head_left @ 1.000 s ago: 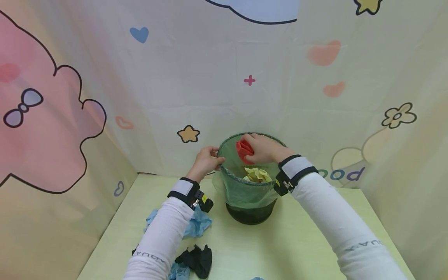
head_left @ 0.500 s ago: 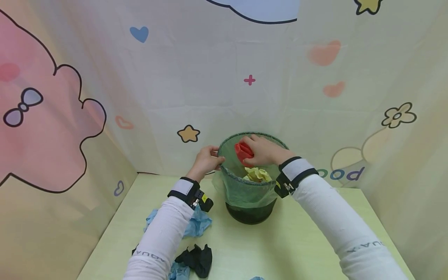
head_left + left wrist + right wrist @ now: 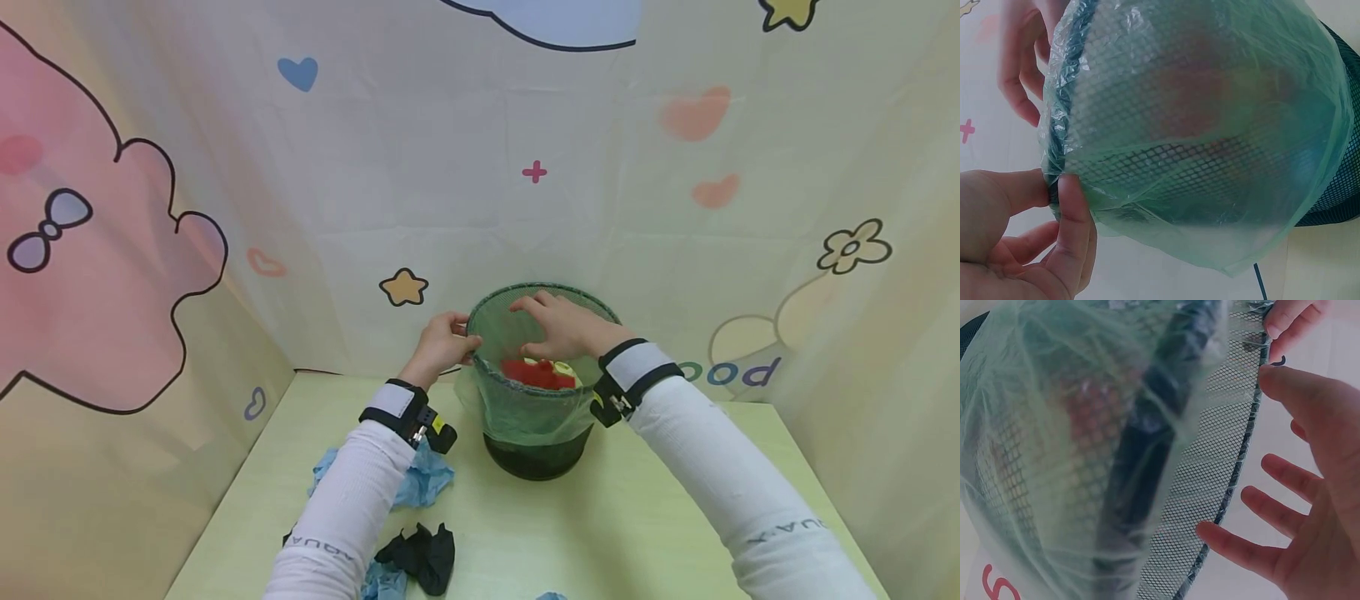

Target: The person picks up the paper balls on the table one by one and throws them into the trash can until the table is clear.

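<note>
A mesh wastebasket (image 3: 532, 458) stands upright on the table, lined with a translucent green bag (image 3: 517, 417) folded over its rim. My left hand (image 3: 441, 348) pinches the bag and rim on the left side; in the left wrist view its thumb and fingers (image 3: 1074, 206) close on the edge. Over the mouth of the basket, my right hand (image 3: 566, 323) has its fingers spread and holds nothing. Below it in the basket lies crumpled red paper (image 3: 542, 374), with a little yellow paper (image 3: 562, 368) showing beside it. Through the mesh, both wrist views show these colours blurred.
Crumpled blue paper (image 3: 426, 479) lies left of the basket, partly behind the left sleeve. Nearer the front are a black crumpled piece (image 3: 422, 560) and more blue paper (image 3: 384, 582). A printed curtain (image 3: 480, 208) hangs close behind the basket.
My right hand has let go of the red paper, which has dropped into the basket onto the yellow paper. Its fingers have spread. The left hand stays at the rim.
</note>
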